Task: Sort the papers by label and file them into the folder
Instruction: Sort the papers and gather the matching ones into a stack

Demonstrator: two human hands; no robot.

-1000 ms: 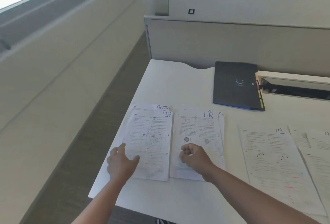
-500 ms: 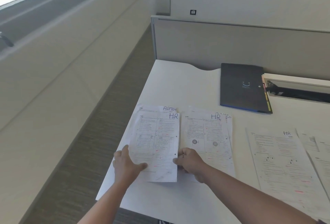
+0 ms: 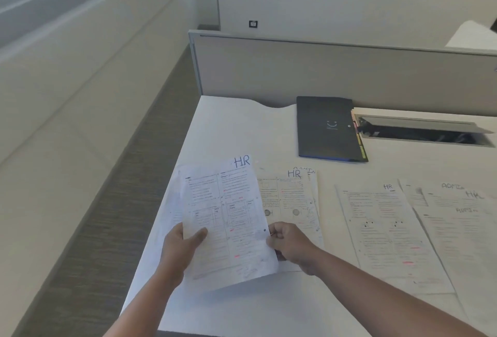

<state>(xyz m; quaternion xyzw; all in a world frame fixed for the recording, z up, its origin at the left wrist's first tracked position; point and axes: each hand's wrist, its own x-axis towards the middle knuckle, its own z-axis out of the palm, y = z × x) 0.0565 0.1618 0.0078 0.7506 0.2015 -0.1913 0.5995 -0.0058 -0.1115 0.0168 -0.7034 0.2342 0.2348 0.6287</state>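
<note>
White desk bears a black folder at one o'clock; left hand and right hand both pinch a lifted HR sheet.

White papers; dark, perhaps black folder.

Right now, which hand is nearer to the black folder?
Right. The right hand pinches the right edge of the lifted HR sheet, almost straight below the black folder. The left hand holds the sheet's left edge, farther out to the folder's left.
</note>
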